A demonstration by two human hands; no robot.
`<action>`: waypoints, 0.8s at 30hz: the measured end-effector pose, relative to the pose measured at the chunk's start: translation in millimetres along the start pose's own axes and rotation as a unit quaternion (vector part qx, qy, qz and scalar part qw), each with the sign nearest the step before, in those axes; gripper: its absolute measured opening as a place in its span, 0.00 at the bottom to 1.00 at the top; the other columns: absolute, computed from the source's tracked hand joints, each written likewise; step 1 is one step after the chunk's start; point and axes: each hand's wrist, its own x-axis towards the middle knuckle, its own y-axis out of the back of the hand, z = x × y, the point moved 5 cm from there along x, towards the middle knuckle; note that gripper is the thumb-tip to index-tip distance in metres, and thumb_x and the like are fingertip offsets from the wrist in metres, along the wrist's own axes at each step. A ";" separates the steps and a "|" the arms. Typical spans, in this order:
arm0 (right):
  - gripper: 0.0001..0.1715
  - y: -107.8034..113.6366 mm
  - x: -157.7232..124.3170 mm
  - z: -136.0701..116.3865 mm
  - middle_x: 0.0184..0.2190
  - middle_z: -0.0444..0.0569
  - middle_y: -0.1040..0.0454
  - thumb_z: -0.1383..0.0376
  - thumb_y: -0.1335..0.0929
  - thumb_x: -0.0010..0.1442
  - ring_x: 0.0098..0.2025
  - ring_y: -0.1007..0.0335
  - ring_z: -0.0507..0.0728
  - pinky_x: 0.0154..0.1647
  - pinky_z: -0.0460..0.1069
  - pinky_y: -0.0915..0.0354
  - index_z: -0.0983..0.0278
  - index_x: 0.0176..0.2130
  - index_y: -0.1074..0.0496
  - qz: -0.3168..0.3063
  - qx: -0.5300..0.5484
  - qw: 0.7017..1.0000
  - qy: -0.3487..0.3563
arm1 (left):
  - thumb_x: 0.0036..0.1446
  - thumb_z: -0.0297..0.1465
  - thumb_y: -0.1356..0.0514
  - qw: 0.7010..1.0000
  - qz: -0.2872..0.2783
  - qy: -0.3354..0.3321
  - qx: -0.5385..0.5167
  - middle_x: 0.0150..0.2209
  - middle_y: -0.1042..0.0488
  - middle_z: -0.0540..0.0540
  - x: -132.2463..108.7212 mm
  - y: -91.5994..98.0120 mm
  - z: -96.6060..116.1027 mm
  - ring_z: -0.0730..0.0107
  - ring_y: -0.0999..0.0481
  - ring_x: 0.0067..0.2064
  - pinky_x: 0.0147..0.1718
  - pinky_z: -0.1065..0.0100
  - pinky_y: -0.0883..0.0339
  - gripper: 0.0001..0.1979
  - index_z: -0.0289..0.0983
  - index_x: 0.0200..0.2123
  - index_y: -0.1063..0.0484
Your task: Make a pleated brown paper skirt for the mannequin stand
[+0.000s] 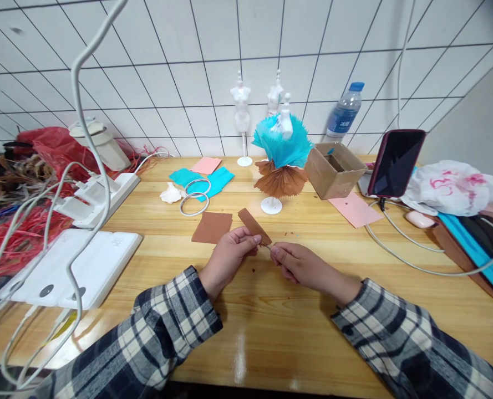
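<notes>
Between the fingers of my left hand [229, 257] is a folded strip of brown crepe paper [252, 224], its near end pinched by thumb and forefinger. My right hand [300, 263] is closed around what look like small scissors [265, 245]. Only their thin metal tip shows, touching the strip's near end; the handles are hidden in my fingers. Just left of the strip lies a flat brown paper square [212, 227]. Beyond my hands a small white mannequin [285, 119] on a round base wears a ruffled blue paper top [277, 144] over a pleated brown paper skirt [281, 178].
Two silver rings [194, 205] lie by blue paper [217, 180]. A cardboard box [335, 169], a water bottle [346, 111] and a propped phone [397, 163] stand at right. White cables cross the left side over a power strip [108, 194] and a white device [75, 260].
</notes>
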 end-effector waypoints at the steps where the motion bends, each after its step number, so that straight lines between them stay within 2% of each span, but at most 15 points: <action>1: 0.25 0.1 0.0 0.2 0.15 0.36 0.45 0.44 0.43 0.63 0.17 0.49 0.48 0.18 0.44 0.52 0.61 0.29 0.43 0.000 0.001 1.000 -0.001 | 0.46 0.33 0.30 1.000 0.001 0.001 0.000 0.26 0.26 0.50 -0.2 0.0 0.0 0.76 0.34 0.26 0.28 0.71 0.44 0.09 0.35 0.29 0.24; 11: 0.27 1.6 0.9 -1.9 0.18 0.37 0.44 0.43 0.43 0.63 0.19 0.49 0.48 0.22 0.45 0.49 0.61 0.27 0.45 0.001 -0.034 0.999 0.025 | 0.47 0.32 0.31 1.000 -0.007 0.000 -0.009 0.29 0.25 0.50 1.0 1.9 -2.9 0.76 0.33 0.28 0.30 0.72 0.42 0.09 0.35 0.31 0.24; 14: 0.26 1.4 0.1 -0.7 0.17 0.38 0.44 0.44 0.44 0.64 0.19 0.48 0.49 0.22 0.45 0.48 0.61 0.27 0.45 0.010 -0.053 0.998 0.027 | 0.46 0.33 0.31 1.000 0.006 0.004 -0.026 0.28 0.26 0.51 1.0 3.3 -3.4 0.76 0.32 0.28 0.32 0.72 0.40 0.09 0.35 0.29 0.25; 18: 0.24 -2.0 -2.4 4.3 0.17 0.38 0.37 0.46 0.47 0.67 0.17 0.42 0.49 0.20 0.45 0.45 0.60 0.31 0.44 0.032 -0.086 0.996 0.014 | 0.45 0.33 0.30 0.998 0.042 0.011 -0.051 0.29 0.26 0.50 -0.5 5.1 -3.2 0.75 0.29 0.32 0.35 0.72 0.38 0.10 0.35 0.27 0.28; 24: 0.21 -15.3 -1.1 8.0 0.21 0.39 0.28 0.47 0.48 0.68 0.15 0.35 0.49 0.16 0.43 0.43 0.60 0.36 0.45 0.010 -0.042 0.999 0.021 | 0.50 0.33 0.32 0.999 0.027 0.018 -0.042 0.28 0.27 0.50 -2.1 1.9 -3.6 0.75 0.30 0.32 0.35 0.71 0.37 0.09 0.35 0.30 0.28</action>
